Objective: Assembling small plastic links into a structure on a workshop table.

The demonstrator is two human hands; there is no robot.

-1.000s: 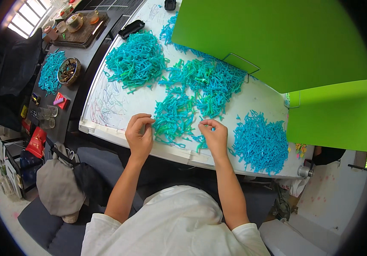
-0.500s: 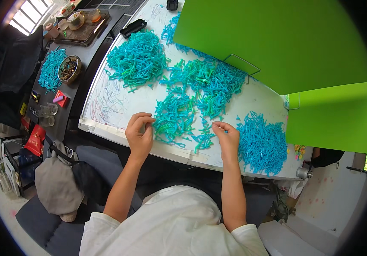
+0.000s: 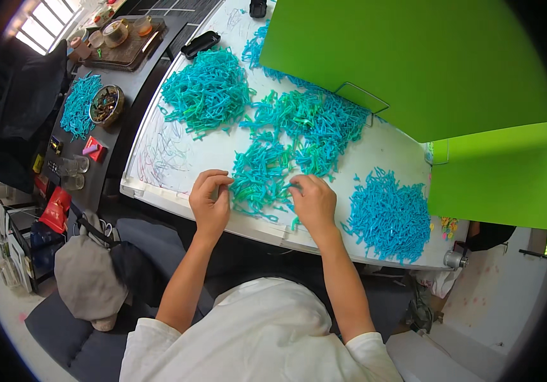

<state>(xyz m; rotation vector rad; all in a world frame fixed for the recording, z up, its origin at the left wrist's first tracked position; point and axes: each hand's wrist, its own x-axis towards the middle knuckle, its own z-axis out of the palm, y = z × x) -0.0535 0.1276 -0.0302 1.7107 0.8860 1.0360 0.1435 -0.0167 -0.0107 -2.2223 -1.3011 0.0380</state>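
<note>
Hands, two, half-curled, any hold unclear, flank one blue-green heap of pieces.

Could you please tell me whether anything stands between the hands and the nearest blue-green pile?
Nothing visible does: the left hand is at the left edge of the pile of blue-green plastic links, the right hand at its right edge. The large green panel stands beyond them, to the right.

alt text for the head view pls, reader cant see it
A person's left hand and right hand flank a blue-green pile of looped plastic pieces on a white table; a bluer heap lies to the right.
</note>
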